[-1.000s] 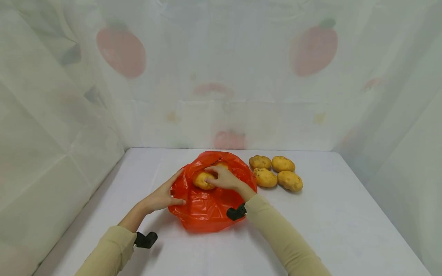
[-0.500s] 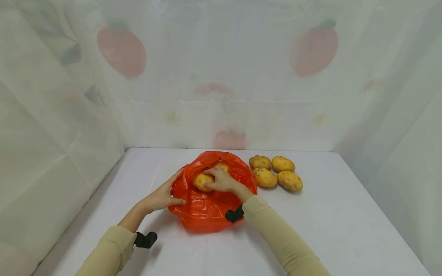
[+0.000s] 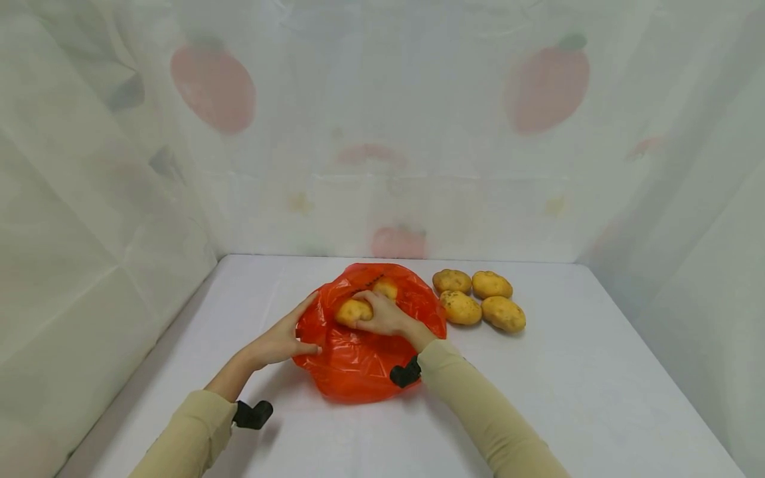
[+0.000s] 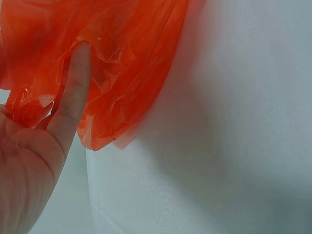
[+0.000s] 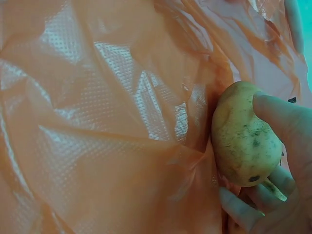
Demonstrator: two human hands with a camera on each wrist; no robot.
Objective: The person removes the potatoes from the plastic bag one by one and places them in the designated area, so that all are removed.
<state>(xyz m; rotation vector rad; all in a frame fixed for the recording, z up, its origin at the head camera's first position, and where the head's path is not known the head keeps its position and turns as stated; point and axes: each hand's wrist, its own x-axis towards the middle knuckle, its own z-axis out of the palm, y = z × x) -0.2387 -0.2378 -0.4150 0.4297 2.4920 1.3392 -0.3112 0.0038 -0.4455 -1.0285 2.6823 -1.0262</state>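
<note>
Got right fingers curled round one potato in the red bag mid-frame, left fingers straight at its edge. Can see another potato in, four potatoes left on the desk, centre-right.

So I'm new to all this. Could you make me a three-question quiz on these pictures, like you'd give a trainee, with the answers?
1. How many potatoes lie on the white table outside the red bag?
2. True or false: the left hand is gripping a potato.
3. Fill in the blank: within the bag's opening, the right hand holds a ____.

Key:
1. Four.
2. False: it touches the bag.
3. Potato.
</note>
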